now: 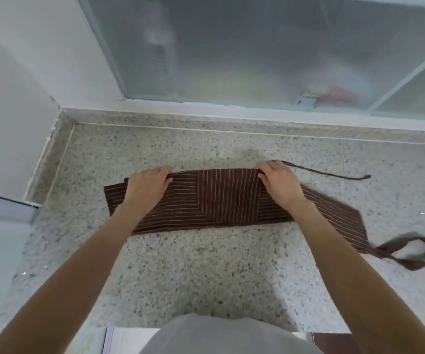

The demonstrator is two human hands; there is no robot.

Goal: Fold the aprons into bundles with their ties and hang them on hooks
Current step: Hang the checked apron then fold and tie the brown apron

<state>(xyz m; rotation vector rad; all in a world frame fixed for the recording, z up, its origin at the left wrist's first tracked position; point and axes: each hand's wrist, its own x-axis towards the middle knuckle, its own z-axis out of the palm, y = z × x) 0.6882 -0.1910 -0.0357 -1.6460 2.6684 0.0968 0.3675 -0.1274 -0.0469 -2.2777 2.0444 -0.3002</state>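
Both hands pinch the apron's (221, 200) far fold at mid-frame on the counter (206, 277): left hand (150, 185) and right hand (280, 185) gripping cloth. I should pull the edges level toward me. Its long axis runs left-right; loop (410, 254) lower right, tie (328, 173) trailing right.

head view | worn high, facing forward-down | close over counter (206, 264) | window (257, 47) beyond

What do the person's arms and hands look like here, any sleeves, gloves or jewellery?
Both forearms are bare up to the frame edge, with no sleeves in view. The left hand and right hand wear no gloves; no rings, watch or bracelet can be seen. A pale grey garment covers the torso.
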